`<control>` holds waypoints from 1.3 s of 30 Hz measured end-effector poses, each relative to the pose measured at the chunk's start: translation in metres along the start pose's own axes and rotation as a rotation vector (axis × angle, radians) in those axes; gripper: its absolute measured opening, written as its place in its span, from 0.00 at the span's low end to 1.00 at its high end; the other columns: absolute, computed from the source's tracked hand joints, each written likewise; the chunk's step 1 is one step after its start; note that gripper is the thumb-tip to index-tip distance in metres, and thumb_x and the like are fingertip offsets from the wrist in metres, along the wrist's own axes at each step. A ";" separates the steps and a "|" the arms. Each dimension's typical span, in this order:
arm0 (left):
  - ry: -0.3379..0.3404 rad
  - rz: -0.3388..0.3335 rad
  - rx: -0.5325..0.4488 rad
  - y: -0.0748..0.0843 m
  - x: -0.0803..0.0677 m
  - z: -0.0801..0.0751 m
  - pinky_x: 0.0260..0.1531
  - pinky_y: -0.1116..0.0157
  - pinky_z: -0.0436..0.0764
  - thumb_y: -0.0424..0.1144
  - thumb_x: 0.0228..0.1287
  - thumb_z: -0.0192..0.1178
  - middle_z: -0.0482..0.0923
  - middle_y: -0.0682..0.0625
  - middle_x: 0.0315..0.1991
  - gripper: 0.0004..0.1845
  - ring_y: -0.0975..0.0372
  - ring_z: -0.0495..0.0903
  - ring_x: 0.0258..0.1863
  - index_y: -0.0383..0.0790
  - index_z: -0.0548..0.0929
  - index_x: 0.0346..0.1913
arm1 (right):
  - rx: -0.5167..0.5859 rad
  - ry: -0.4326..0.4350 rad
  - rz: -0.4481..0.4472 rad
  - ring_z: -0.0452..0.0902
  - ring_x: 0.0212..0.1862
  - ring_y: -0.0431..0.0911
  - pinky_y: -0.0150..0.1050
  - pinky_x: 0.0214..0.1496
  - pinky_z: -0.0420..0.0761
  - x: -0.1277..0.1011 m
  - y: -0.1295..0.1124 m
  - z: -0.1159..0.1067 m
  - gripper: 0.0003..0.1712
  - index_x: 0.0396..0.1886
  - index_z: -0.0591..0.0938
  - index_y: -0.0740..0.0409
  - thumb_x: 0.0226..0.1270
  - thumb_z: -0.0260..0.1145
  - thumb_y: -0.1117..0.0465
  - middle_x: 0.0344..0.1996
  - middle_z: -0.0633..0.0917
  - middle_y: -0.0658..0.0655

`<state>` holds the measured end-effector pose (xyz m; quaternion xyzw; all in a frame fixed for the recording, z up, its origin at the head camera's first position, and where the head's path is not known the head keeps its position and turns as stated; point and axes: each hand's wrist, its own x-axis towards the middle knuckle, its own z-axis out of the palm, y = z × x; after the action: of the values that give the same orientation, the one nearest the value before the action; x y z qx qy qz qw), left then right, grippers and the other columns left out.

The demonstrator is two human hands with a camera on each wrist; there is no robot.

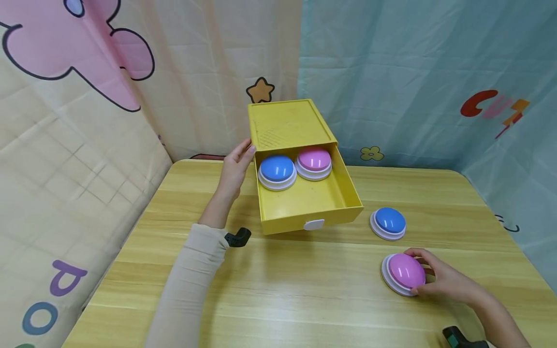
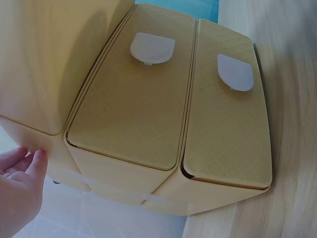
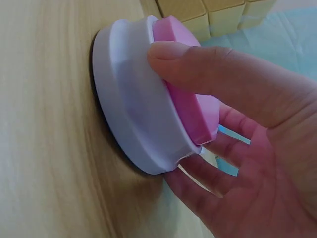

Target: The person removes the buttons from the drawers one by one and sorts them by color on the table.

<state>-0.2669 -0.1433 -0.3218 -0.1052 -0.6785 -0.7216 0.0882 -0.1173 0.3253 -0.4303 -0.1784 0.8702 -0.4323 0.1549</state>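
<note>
The right hand [image 1: 444,280] is grasping a pink dome button [image 1: 404,273] with a white base, which is sitting on the wooden table [image 1: 304,299] at about 4 o'clock from the open drawer. In the right wrist view, the thumb [image 3: 208,69] is lying across the pink cap and the other fingers are curling under the far rim of the white base [image 3: 133,124], so the grip is closing around the button.

The left hand [image 1: 235,169] is resting with straight, relaxed fingers against the left wall of the yellow drawer unit [image 1: 287,125], at 9 o'clock from the drawer. It is gripping nothing. In the left wrist view, its fingertips [image 2: 34,161] are touching the unit's yellow side.

The yellow drawer [image 1: 313,203] is standing pulled out toward the person. A blue button [image 1: 277,170] and a second pink button [image 1: 314,162] are sitting side by side at its back. Another blue button [image 1: 388,223] is lying on the table at 3 o'clock from the drawer front, near the held pink button at its 11 o'clock, apart from it.
</note>
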 end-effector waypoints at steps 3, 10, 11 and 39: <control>0.002 -0.005 -0.015 -0.008 0.004 -0.002 0.57 0.65 0.63 0.44 0.65 0.52 0.62 0.44 0.62 0.28 0.60 0.63 0.59 0.35 0.63 0.64 | -0.022 -0.017 0.025 0.63 0.49 0.30 0.26 0.45 0.72 0.001 -0.003 -0.002 0.42 0.58 0.60 0.68 0.46 0.73 0.62 0.54 0.66 0.66; -0.007 -0.006 -0.004 0.008 -0.003 0.004 0.57 0.65 0.63 0.39 0.67 0.50 0.62 0.41 0.62 0.26 0.57 0.63 0.59 0.31 0.61 0.65 | -0.102 0.050 -0.003 0.60 0.55 0.67 0.46 0.51 0.72 0.016 -0.019 -0.009 0.44 0.62 0.56 0.70 0.51 0.70 0.61 0.57 0.63 0.71; -0.008 -0.005 -0.003 0.010 -0.004 0.004 0.57 0.65 0.63 0.39 0.67 0.50 0.62 0.41 0.62 0.26 0.57 0.64 0.59 0.31 0.61 0.65 | -0.109 0.072 -0.022 0.59 0.56 0.67 0.43 0.52 0.71 0.019 -0.021 -0.011 0.44 0.62 0.55 0.70 0.51 0.69 0.62 0.58 0.62 0.70; -0.010 -0.001 -0.011 0.011 -0.005 0.005 0.57 0.65 0.63 0.39 0.67 0.50 0.61 0.41 0.63 0.27 0.58 0.63 0.60 0.31 0.60 0.65 | -0.099 0.059 -0.298 0.56 0.63 0.53 0.53 0.61 0.58 0.129 -0.184 -0.052 0.44 0.67 0.55 0.60 0.54 0.68 0.64 0.64 0.60 0.58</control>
<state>-0.2588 -0.1392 -0.3124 -0.1091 -0.6748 -0.7250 0.0839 -0.2218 0.2007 -0.2668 -0.3001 0.8586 -0.4119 0.0544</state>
